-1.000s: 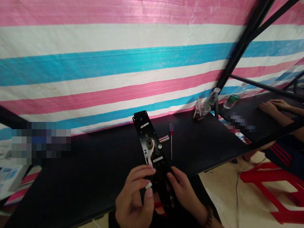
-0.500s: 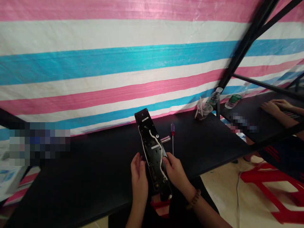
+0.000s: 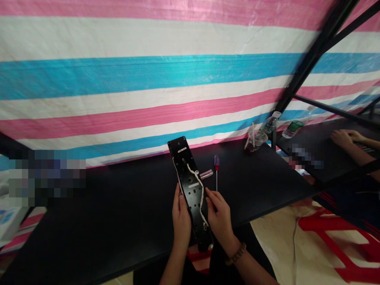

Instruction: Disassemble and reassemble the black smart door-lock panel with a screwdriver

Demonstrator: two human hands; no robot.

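A long black electronic panel [image 3: 195, 200] with screw holes, small white labels and a white cable [image 3: 202, 198] along its face tilts up from the table's near edge. My left hand [image 3: 181, 217] is closed round its left edge, thumb on the side of the face. At the right edge my right hand [image 3: 220, 215] has its fingers bent, the fingertips against the panel's side; part of that contact is hidden. Past my right hand lies a screwdriver [image 3: 216, 163] with a purple and red handle. A slim clear and pinkish item [image 3: 207, 174] lies beside the panel.
On the black table [image 3: 127, 213], a plastic cup with a straw [image 3: 255, 141] and a clear bottle [image 3: 270, 122] stand at the back right. Another person's hands [image 3: 344, 137] rest on the neighbouring table, near a green-labelled bottle [image 3: 293, 128]. A red stool [image 3: 326, 223] stands below.
My left hand has moved up and right from beside the panel to grip its left edge. My right thumb has come off the panel's face. The panel has turned slightly.
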